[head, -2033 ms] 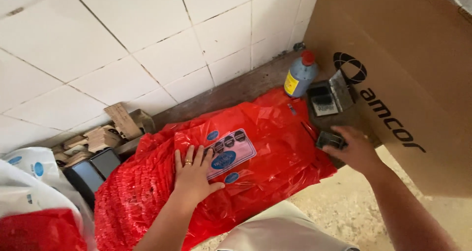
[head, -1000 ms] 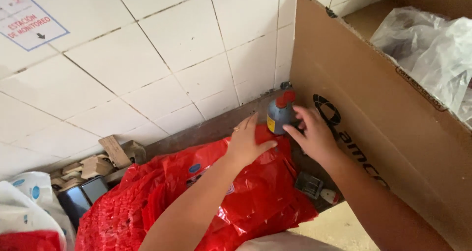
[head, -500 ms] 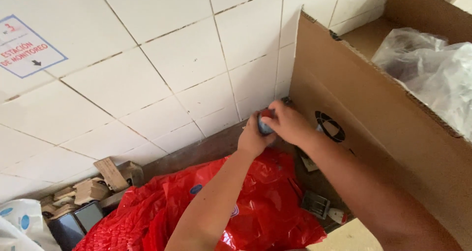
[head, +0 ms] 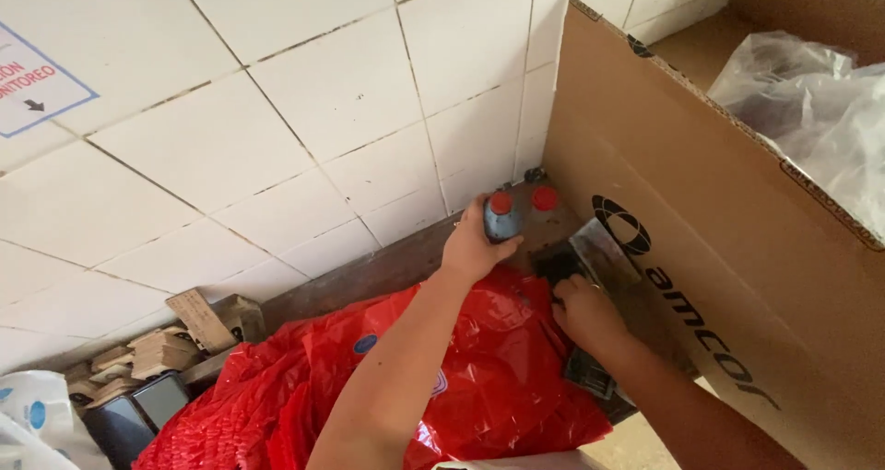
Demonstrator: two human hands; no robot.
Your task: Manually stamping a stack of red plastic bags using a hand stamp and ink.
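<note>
The left hand (head: 472,244) wraps its fingers around a small grey plastic bottle with a red nozzle (head: 502,217), held at the far tiled wall; its round red cap (head: 545,198) lies just right. The right hand (head: 583,311) curls its fingers on an open black ink pad tin (head: 559,265), beside the tall brown cardboard box (head: 719,249) holding crumpled clear plastic bags (head: 811,101). Glossy red plastic sacks (head: 387,378) lie near.

I see the left hand (head: 472,247) gripping a small blue bottle (head: 501,219), red cap (head: 545,198) off, beside it on the ledge. Right hand (head: 583,311) touches an open black ink pad (head: 559,265). Red plastic bags (head: 479,359) below, cardboard box (head: 737,249) right.
</note>
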